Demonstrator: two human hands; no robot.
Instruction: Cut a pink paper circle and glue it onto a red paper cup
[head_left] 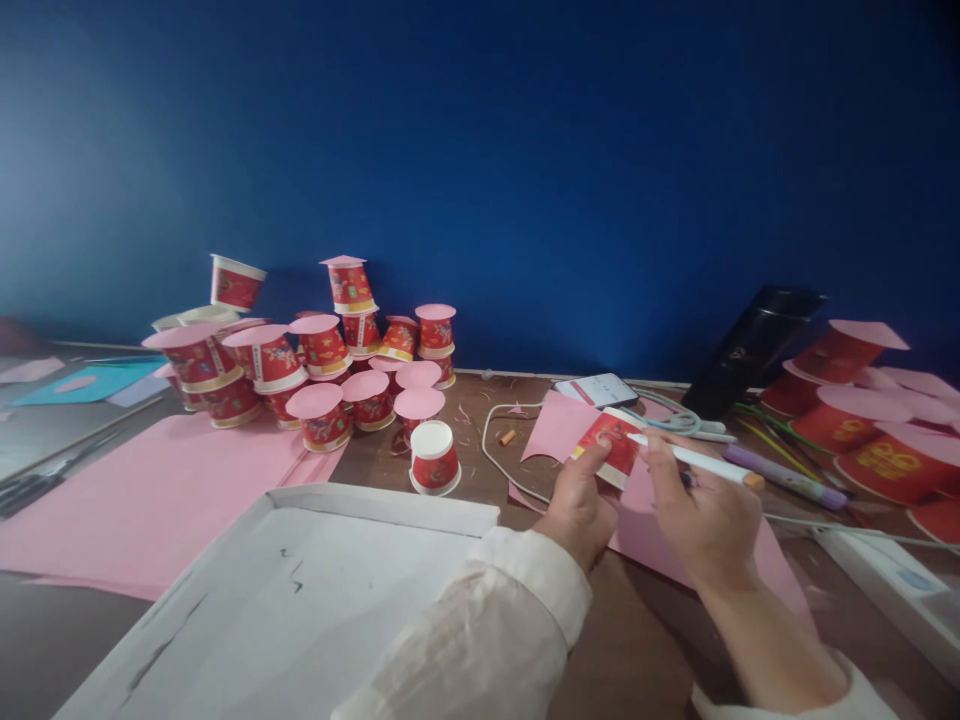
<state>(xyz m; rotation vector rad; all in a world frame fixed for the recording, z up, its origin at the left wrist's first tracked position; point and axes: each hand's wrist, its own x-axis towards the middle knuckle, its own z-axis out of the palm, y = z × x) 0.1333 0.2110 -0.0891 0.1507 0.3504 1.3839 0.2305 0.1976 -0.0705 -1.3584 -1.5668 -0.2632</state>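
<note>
Two bare hands are in use over a brown wooden table (637, 640). A red printed paper cup with white edges (616, 452) is gripped in the left hand (581, 512), above the table right of centre, its thumb laid against the printed wall. The cup is tipped on its side, its long axis running roughly across the view; which end is open cannot be told. A slim white marker with an orange end (709, 464) is pinched in the right hand (709, 525). Its tip is pointed left at the cup, and its long axis slopes gently down rightward to the orange end; whether the cup is touched cannot be told.

Beneath the hands, a sheet of pink paper (652, 518) is partly covered. A small orange cylinder (508, 437) is half ringed by a thin white cable (491, 455). To the right, a tilted black cylindrical bottle (754, 350) and a purple tube (787, 476) are seen. To the left, red paper cups topped with pink discs (322, 345) are stacked. A shallow white cardboard tray (390, 507) is overlapped by the left sleeve (517, 610) and cut off below. Dark scissors (52, 483) are blurred at the left edge.
</note>
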